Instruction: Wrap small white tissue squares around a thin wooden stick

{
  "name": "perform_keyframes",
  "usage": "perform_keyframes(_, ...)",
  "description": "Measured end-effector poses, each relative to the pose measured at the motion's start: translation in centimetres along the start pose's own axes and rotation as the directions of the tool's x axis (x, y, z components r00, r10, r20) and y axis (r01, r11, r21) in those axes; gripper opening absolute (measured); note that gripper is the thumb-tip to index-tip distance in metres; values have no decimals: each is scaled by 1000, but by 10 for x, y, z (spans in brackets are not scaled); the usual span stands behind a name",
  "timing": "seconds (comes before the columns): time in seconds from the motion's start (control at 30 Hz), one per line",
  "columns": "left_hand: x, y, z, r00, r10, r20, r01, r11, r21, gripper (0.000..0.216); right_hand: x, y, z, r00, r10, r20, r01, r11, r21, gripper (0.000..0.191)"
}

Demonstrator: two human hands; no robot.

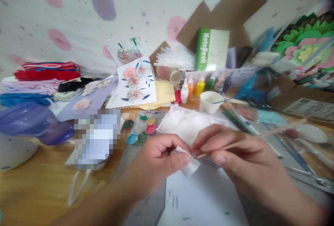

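Note:
Between the thumb and fingers of my left hand (159, 158) is a small folded white piece (192, 169), like tissue or thin paper. My right hand (245, 153) grips a thin wooden stick (280, 129), its near end close to the white piece. The fingertips of both hands come together there, so I cannot tell whether the stick touches it. Below the hands lies a white sheet (203, 198) with a few dark green paint marks. Just behind them, a shallow box (163, 123) holds soft white pieces.
A paint palette (143, 137) sits left of the hands. Behind stand a white cup (208, 97) with a brush across it, several paint bottles (200, 86) and a notebook (219, 50). Brushes and scissors (322, 183) lie at right; a purple bottle (33, 123) at left.

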State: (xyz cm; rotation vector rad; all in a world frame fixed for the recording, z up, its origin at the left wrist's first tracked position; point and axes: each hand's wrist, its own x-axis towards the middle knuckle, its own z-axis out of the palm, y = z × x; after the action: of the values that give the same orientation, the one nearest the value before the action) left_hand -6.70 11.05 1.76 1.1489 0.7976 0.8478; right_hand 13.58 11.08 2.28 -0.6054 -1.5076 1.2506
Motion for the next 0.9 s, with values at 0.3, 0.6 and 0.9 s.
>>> perform_keyframes(0.3,0,1,1,1000,-1,-6,1,1000,-5,21,0,0,0,1000,6,-12,-6,1000,-29,8)
perform_keyframes(0.6,1,0,1,999,18,42,-15,997,-79,13,1,1,2,1000,17,-6,-17,998,54,9)
perform_keyframes(0.9,0,0,0,999,15,39,-12,996,-86,12,-2,-4,0,1000,17,13,-17,999,51,10)
